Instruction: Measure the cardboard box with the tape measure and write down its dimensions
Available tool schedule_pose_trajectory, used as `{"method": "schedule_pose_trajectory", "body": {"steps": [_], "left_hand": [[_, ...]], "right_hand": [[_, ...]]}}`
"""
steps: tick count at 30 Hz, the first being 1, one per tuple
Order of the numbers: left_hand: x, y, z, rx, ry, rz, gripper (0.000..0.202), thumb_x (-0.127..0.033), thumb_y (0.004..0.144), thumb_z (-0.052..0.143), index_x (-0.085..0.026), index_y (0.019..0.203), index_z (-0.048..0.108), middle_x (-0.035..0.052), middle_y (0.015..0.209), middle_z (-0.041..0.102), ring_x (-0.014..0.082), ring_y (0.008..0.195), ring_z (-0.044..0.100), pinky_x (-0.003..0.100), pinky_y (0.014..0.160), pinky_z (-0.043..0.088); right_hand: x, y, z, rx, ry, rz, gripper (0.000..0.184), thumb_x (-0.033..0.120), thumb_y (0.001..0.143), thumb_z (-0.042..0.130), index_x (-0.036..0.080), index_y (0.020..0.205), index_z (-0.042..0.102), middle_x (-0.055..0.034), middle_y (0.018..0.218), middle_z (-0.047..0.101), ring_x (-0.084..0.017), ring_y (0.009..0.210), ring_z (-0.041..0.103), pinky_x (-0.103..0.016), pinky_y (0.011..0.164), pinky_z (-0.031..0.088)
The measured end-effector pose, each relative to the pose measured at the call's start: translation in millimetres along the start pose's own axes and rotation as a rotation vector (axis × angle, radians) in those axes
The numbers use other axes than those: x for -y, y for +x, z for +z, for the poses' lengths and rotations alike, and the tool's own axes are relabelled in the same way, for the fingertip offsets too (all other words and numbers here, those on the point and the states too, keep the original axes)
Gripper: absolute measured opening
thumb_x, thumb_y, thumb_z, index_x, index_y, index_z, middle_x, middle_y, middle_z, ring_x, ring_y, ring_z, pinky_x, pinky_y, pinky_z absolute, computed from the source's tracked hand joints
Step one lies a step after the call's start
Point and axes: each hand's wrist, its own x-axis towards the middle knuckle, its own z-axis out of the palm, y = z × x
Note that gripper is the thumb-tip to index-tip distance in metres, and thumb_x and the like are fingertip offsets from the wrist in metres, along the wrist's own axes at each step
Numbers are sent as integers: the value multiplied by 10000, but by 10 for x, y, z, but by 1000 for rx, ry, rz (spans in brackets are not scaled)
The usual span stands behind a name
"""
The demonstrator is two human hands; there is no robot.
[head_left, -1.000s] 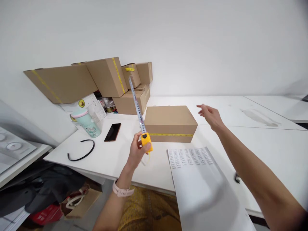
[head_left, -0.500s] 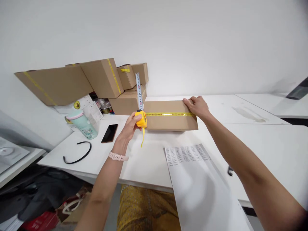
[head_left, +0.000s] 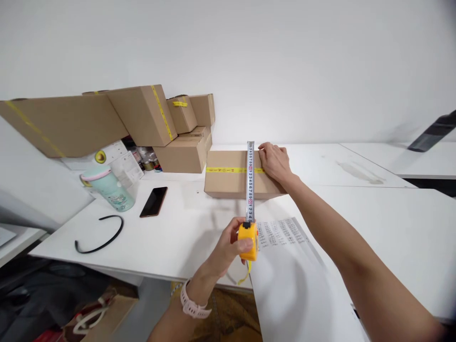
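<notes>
My left hand [head_left: 228, 244], closed, holds a yellow tape measure [head_left: 248, 242] above the front of the table. The metal blade [head_left: 250, 183] extends away from me, across a small brown cardboard box [head_left: 226, 183] with a strip of yellow tape along its top. A yellow wrist strap dangles from the case. My right hand [head_left: 276, 164] grips the box near its right end, its fingers bent at the far edge beside the blade tip; part of the fingers is hidden. A printed sheet [head_left: 285, 280] lies just right of the tape measure.
Cardboard boxes [head_left: 140, 116] are stacked at the back left against the wall. A mint-green tumbler [head_left: 112, 190], a phone [head_left: 154, 202] and a black headband [head_left: 116, 235] lie or stand on the left of the white table [head_left: 171, 249]. A dark bottle-like object [head_left: 432, 133] is far right.
My left hand has moved right and toward me with the tape measure, and the blade now crosses the box. My right hand has shifted left along the box's far edge.
</notes>
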Motion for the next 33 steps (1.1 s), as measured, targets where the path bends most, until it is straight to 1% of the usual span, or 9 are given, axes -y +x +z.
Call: {"method": "schedule_pose_trajectory", "body": {"steps": [4, 8, 13, 19, 23, 26, 28, 31, 33], "left_hand": [[142, -46, 30, -35, -26, -34, 590, -485, 686, 814, -204, 1138, 559, 22, 936, 604, 97, 630, 577, 166, 411, 413], [197, -76, 76, -43, -49, -33, 562, -474, 683, 819, -206, 1104, 560, 16, 958, 586, 91, 630, 573, 169, 413, 422], [264, -62, 83, -46, -5, -34, 579, -470, 704, 817, -211, 1142, 541, 12, 941, 575, 106, 668, 577, 169, 427, 435], [345, -17, 25, -33, 43, -41, 586, -471, 712, 819, -219, 1152, 526, 16, 949, 584, 111, 693, 555, 178, 459, 443], [351, -7, 14, -39, 40, -26, 589, -467, 701, 834, -230, 1151, 537, 13, 967, 577, 109, 721, 550, 186, 517, 460], [349, -4, 13, -29, 49, -28, 602, -479, 708, 829, -234, 1170, 532, 18, 982, 569, 112, 725, 543, 191, 519, 454], [354, -2, 11, -25, 43, -23, 597, -472, 711, 833, -232, 1169, 534, 22, 998, 567, 115, 745, 541, 201, 554, 468], [380, -3, 3, -36, 26, -9, 595, -448, 704, 849, -229, 1164, 542, 27, 1019, 578, 124, 802, 549, 227, 649, 495], [405, -7, -6, -43, 31, -12, 604, -452, 703, 852, -230, 1172, 542, 27, 1008, 583, 128, 808, 549, 231, 660, 491]], "right_hand": [[-7, 7, -1, 5, -2, -27, 418, 256, 1010, 253, 212, 1311, 540, -123, 1066, 710, -302, 984, 585, -443, 932, 364], [-24, 6, -6, 42, -41, -104, 505, 188, 988, 268, 282, 1386, 565, -108, 1046, 682, -289, 943, 555, -437, 891, 364], [-52, 5, -13, 89, -4, -174, 548, 175, 996, 259, 335, 1348, 649, -97, 1140, 672, -284, 986, 537, -444, 900, 364], [-90, 6, 21, 80, 15, -164, 541, 201, 1017, 248, 339, 1351, 652, -92, 1140, 676, -285, 979, 529, -453, 916, 361], [-99, 12, 38, 64, 38, -167, 536, 218, 1021, 248, 339, 1344, 659, -94, 1112, 677, -288, 965, 521, -460, 912, 361], [-89, 12, 33, 75, 37, -155, 540, 196, 1009, 260, 329, 1349, 658, -100, 1117, 674, -295, 976, 520, -471, 916, 358], [-78, 8, 25, 79, 38, -143, 545, 183, 1001, 265, 326, 1344, 664, -101, 1119, 671, -297, 981, 519, -477, 918, 354], [-63, 0, 14, 76, 45, -138, 544, 180, 998, 270, 328, 1336, 670, -100, 1102, 669, -296, 980, 517, -476, 916, 352], [-57, -4, 8, 77, 45, -137, 540, 185, 1000, 271, 325, 1335, 670, -101, 1096, 667, -297, 983, 516, -474, 913, 353]]}}
